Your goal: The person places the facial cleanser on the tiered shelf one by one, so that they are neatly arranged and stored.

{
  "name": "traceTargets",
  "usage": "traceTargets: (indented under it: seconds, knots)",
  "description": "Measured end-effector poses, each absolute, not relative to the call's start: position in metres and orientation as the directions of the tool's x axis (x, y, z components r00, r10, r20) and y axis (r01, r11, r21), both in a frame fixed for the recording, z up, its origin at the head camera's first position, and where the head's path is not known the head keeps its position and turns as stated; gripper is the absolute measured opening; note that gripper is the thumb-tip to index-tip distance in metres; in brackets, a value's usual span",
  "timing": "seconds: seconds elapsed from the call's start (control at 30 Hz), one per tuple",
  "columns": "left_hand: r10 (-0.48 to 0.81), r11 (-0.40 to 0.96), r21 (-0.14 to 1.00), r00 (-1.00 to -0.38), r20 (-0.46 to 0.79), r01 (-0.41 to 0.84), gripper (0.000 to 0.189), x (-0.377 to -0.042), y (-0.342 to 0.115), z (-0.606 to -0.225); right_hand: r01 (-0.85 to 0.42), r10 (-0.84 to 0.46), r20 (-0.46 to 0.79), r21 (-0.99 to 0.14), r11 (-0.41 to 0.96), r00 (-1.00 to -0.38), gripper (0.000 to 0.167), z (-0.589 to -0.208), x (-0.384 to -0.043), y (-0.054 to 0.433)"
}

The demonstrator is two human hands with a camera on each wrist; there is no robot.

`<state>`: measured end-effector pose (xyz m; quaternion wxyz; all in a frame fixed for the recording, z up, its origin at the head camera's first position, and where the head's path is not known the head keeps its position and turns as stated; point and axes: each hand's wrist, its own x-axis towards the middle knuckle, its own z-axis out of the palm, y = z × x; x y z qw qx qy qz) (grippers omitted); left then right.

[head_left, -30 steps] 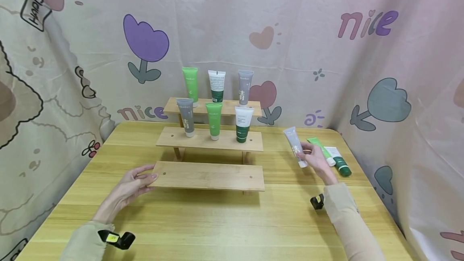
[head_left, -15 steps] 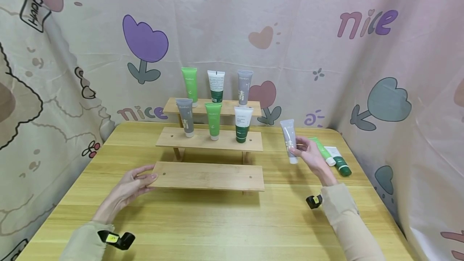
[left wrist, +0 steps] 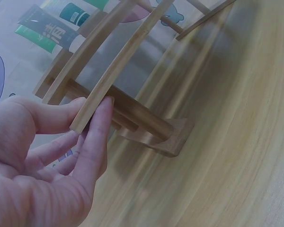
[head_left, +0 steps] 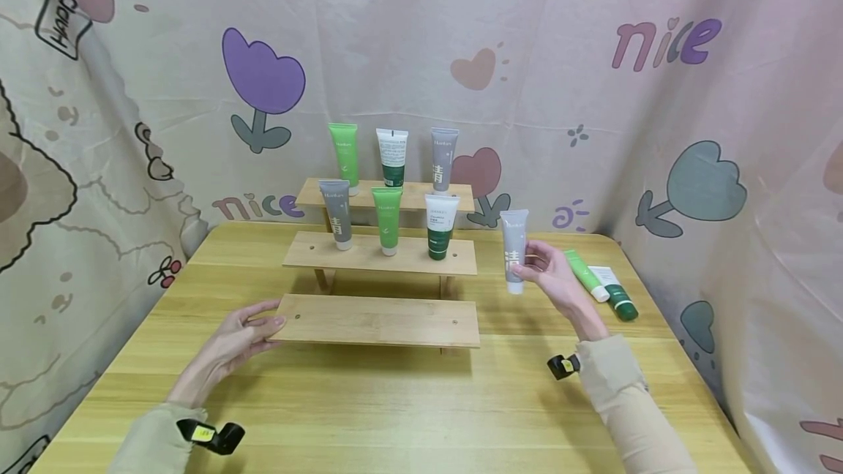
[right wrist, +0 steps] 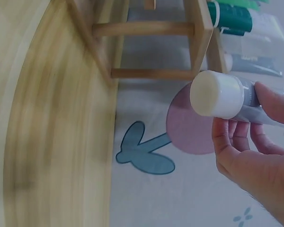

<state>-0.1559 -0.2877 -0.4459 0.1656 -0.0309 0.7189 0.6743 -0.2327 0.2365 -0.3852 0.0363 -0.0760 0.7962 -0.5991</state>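
Note:
My left hand [head_left: 233, 339] pinches the left end of the lowest shelf of a three-tier wooden display stand [head_left: 382, 320]; in the left wrist view the thumb lies on top of the board [left wrist: 118, 71] and fingers beneath. To the right of the stand, my right hand [head_left: 560, 280] holds a grey squeeze tube [head_left: 514, 247] upright above the table, white cap down. The right wrist view shows that cap [right wrist: 217, 94] near the stand's side. On the middle shelf stand a grey tube [head_left: 337, 211], a green tube [head_left: 388, 218] and a white-and-green tube [head_left: 440, 225].
The top shelf [head_left: 408, 196] carries a green tube [head_left: 345, 156], a white-and-green tube [head_left: 393, 156] and a grey tube [head_left: 444, 158]. Another green tube [head_left: 586, 274] and white-and-green tube [head_left: 615, 292] lie on the table at the right. A printed curtain [head_left: 527, 93] hangs behind.
My right hand has moved left toward the stand with the grey squeeze tube, which has turned from tilted to upright. The left hand stays on the shelf's end.

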Motion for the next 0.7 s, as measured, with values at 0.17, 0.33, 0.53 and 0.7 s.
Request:
traceTargets:
  seconds: [0.17, 0.33, 0.53, 0.7]
  knots:
    - [0.179, 0.091, 0.959, -0.943, -0.281, -0.268, 0.078, -0.156, -0.288, -0.446, -0.099, -0.189, 0.053, -0.964, 0.247, -0.981, 0.059, -0.382, -0.23, 0.228]
    - [0.182, 0.097, 0.959, -0.943, -0.279, -0.266, 0.078, -0.156, -0.288, -0.446, -0.116, -0.203, 0.07, -0.968, 0.223, -0.977, 0.06, -0.381, -0.227, 0.217]
    - [0.186, 0.088, 0.962, -0.945, -0.271, -0.258, 0.077, -0.155, -0.287, -0.445, -0.142, -0.225, 0.095, -0.969, 0.203, -0.97, 0.059, -0.38, -0.224, 0.201]
    - [0.19, 0.084, 0.963, -0.944, -0.269, -0.258, 0.078, -0.155, -0.287, -0.445, -0.168, -0.25, 0.116, -0.966, 0.196, -0.961, 0.056, -0.376, -0.222, 0.187]
